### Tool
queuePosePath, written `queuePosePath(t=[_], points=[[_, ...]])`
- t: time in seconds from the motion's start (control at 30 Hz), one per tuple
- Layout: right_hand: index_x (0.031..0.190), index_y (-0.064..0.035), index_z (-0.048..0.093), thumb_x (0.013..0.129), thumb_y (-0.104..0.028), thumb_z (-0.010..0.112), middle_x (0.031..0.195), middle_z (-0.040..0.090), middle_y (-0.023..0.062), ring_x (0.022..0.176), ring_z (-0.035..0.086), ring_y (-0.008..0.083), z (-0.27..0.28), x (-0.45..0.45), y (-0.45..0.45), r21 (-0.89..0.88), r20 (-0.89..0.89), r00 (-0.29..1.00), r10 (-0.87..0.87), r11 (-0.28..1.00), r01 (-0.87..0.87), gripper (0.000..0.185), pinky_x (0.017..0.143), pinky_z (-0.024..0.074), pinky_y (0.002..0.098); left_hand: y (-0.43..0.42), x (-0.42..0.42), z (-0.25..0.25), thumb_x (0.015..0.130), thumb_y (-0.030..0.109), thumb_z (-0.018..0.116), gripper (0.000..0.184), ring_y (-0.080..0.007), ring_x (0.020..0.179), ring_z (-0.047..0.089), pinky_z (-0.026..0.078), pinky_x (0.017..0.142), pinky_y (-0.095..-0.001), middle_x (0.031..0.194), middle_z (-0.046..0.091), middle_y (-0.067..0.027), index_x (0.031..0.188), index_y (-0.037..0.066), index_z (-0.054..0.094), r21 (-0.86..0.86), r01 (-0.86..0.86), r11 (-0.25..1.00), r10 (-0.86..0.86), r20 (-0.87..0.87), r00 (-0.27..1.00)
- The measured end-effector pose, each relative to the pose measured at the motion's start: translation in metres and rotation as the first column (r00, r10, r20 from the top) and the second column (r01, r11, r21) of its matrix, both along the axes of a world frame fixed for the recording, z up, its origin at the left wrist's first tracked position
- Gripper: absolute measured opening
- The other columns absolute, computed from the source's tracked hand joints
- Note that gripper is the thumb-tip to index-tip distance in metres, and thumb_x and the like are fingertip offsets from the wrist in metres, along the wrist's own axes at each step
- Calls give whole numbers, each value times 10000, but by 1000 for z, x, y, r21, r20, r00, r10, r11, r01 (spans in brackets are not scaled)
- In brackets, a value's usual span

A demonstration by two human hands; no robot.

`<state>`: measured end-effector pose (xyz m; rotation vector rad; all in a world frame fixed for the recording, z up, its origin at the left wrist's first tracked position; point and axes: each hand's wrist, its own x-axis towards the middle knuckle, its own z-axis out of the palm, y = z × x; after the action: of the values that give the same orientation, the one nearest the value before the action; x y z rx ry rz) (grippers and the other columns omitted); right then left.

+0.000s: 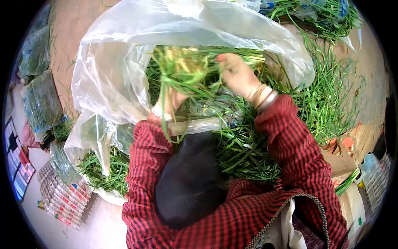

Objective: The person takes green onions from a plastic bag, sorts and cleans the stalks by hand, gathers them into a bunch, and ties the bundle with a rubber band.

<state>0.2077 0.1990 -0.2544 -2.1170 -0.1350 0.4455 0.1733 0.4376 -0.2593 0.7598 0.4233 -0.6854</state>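
Observation:
My left hand (pixel 176 98) is wrapped round a bunch of chives (pixel 182 66), long green blades with pale cut ends, slightly blurred by motion. A few blades hang down past the wrist. Just to the right, my right hand (pixel 239 76) has its fingers closed beside the bunch; what is between them is too blurred to make out. Both hands are over the mouth of a large clear plastic bag (pixel 112 35), its film bunched up around them. More chives (pixel 248 155) lie loose below the hands, by a dark-clad knee (pixel 188 178).
Loose chives (pixel 323 99) spread over the floor at right, with a bagged heap (pixel 319 16) at the top right. Plastic-wrapped bundles (pixel 43 99) line the left side. Beside them stands a slatted crate (pixel 68 203). A cardboard piece (pixel 338 162) lies at right.

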Motion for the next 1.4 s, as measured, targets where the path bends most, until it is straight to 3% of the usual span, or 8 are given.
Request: queuePosePath(t=[0.07,0.4,0.53,1.07,1.17,1.23,1.3,1.4], points=[[1330,-78,415,838,-66,557,1101,583,108,1043,548,215,-36,-4,-25,390,-574,818,-47,863,323,513,966,403,314,35,-7,-9,926,463,493,615,-318,1108,579,511,907,-454,1245,552,-204,1352,31,392,5,26,1000,-26,101,994],[1411,-95,308,895,-107,490,1158,563,100,1093,498,181,25,-8,-26,252,-670,734,112,964,82,547,977,373,308,52,2,181,865,391,637,722,-235,1033,529,390,1040,-445,907,505,-46,1386,23,300,-211,-380,901,423,622,659],[1195,-16,613,901,-324,589,1115,635,89,1079,541,141,126,-12,-91,279,-377,926,4,954,110,426,963,391,281,27,19,211,889,371,548,616,-287,1084,509,439,976,-494,1059,553,-88,1389,66,358,-405,-347,846,521,488,700],[839,-56,598,951,-316,515,883,668,83,767,614,157,343,-103,-106,826,-86,936,-340,501,258,294,811,507,302,-56,-19,332,908,343,539,481,-303,897,627,519,842,-442,994,641,-177,1257,13,514,-306,-291,906,419,569,707],[1066,-7,626,880,-417,574,1041,658,152,937,629,242,303,-147,-173,-46,-128,991,-41,998,36,453,885,477,371,-21,-23,348,912,362,516,459,-290,852,638,558,746,-414,978,643,-172,1214,16,534,-361,-425,830,556,602,573],[1253,71,512,790,-564,630,1231,557,271,1181,531,340,310,-164,-172,-685,-254,967,28,701,-200,795,1032,385,398,-24,-29,367,912,354,513,441,-286,823,644,566,716,-404,965,646,-168,1196,19,545,-386,-463,798,602,562,567],[1424,2,326,815,-488,667,1416,399,242,1335,370,309,318,-166,-165,-233,142,979,-145,957,175,854,1095,299,355,-36,-35,374,894,325,543,391,-272,810,640,557,761,-410,937,651,-142,1138,22,583,-64,-506,860,410,678,611],[1484,-14,123,768,-388,757,1518,217,211,1397,246,277,371,-157,-105,83,237,971,-40,996,20,1028,1138,206,353,-105,-38,347,872,267,590,288,-209,824,620,521,771,-350,946,649,-84,1040,38,638,-4,-390,921,311,614,725]])
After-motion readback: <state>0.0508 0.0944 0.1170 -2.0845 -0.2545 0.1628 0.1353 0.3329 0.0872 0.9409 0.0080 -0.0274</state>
